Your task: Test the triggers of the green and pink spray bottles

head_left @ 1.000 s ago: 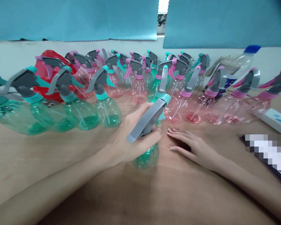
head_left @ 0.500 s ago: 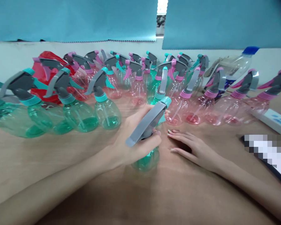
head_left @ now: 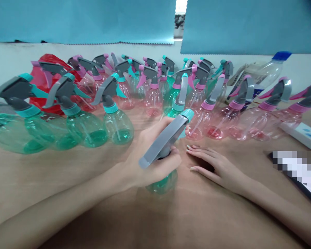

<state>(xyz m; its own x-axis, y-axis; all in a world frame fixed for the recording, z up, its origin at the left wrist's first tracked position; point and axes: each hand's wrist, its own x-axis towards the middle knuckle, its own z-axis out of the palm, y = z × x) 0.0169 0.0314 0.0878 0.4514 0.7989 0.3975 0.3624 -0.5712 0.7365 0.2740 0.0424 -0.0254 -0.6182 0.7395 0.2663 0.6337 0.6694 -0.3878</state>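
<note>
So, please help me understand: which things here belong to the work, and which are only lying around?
Belong to the work:
the green spray bottle gripped in the left hand, with the right hand beside it; the other green spray bottles; the pink spray bottles

Probably just lying around:
the clear bottle with a blue cap; the red plastic bag; the white strip with blue marks

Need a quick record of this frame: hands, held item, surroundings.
left hands state: left hand gripping a teal spray bottle below its grey head, bottle tilted
right hands state: right hand resting on the table, open, apart from the bottle
nearest right: pink spray bottle
left side: teal bottles
far side: more pink bottles
behind: red plastic, blue-capped bottle, blue curtain
right edge: white device, pixelated object
</note>
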